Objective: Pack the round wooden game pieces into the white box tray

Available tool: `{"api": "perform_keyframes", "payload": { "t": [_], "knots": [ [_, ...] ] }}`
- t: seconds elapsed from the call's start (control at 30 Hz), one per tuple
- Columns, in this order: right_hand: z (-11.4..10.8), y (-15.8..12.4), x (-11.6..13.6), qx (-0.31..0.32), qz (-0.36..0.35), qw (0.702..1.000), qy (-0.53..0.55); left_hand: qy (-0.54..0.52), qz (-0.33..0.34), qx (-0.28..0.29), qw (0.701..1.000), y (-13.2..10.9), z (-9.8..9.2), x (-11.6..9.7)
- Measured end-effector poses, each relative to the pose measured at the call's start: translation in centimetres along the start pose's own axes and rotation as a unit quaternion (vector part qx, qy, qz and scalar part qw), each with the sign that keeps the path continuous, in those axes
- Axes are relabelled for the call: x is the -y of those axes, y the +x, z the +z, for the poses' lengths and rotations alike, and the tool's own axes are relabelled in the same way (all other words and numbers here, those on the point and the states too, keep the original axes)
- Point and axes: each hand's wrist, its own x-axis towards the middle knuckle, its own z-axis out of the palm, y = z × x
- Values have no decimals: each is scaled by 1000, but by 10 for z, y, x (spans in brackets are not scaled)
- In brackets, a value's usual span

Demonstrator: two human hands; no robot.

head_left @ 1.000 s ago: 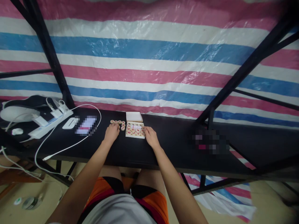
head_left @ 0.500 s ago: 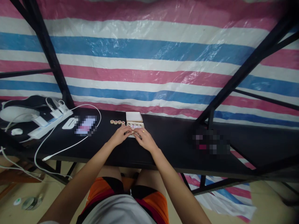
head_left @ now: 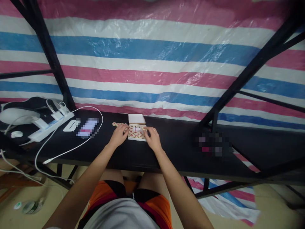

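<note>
A small white box [head_left: 137,139] of round wooden Chinese chess pieces [head_left: 136,135] lies open in front of me, its lid [head_left: 136,119] raised at the back. The pieces carry red and dark characters. My left hand [head_left: 119,135] is at the box's left edge, fingers loosely bent and apart, just in front of several loose pieces [head_left: 118,124] in a row. At the right edge, my right hand [head_left: 152,139] has thumb and forefinger at a piece [head_left: 144,128] in the upper right corner. The fingers partly hide the box's sides.
A white power strip [head_left: 50,126] with plugs and cables, a white flat object [head_left: 71,126] and a blurred phone [head_left: 88,128] lie left on the black table [head_left: 181,149]. A blurred dark object [head_left: 214,144] sits right. Striped sheeting [head_left: 152,63] hangs behind; black metal bars [head_left: 240,81] flank the table.
My hands, together over the box before, have parted to its left and right edges. The pieces inside now show more fully.
</note>
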Motion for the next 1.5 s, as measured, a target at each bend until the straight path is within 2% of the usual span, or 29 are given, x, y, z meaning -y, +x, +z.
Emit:
{"api": "perform_keyframes", "payload": {
  "t": [0.07, 0.13, 0.23, 0.3, 0.83, 1.23, 1.5],
  "knots": [
    [1, 2, -14, -27, 49, 998, -16, 61, -40, -1, 997, 1, -2, 11],
    [2, 3, -26, -28, 73, 997, -25, 108, -64, 32, 992, 0, -2, 19],
    [4, 3, -35, -11, 80, 996, -26, 149, -74, 90, 982, -2, 0, 22],
    [6, 4, -36, 5, 75, 997, -22, 159, -75, 106, 979, -3, 1, 21],
    [4, 2, -21, 55, 26, 995, -76, 167, -78, 117, 976, -3, -1, 17],
    [-1, 2, -5, 64, 68, 974, -205, 161, -87, 125, 975, -2, -2, 17],
    [4, 0, -13, 58, 70, 984, -150, 159, -96, 118, 975, -1, -1, 18]
  ]
}}
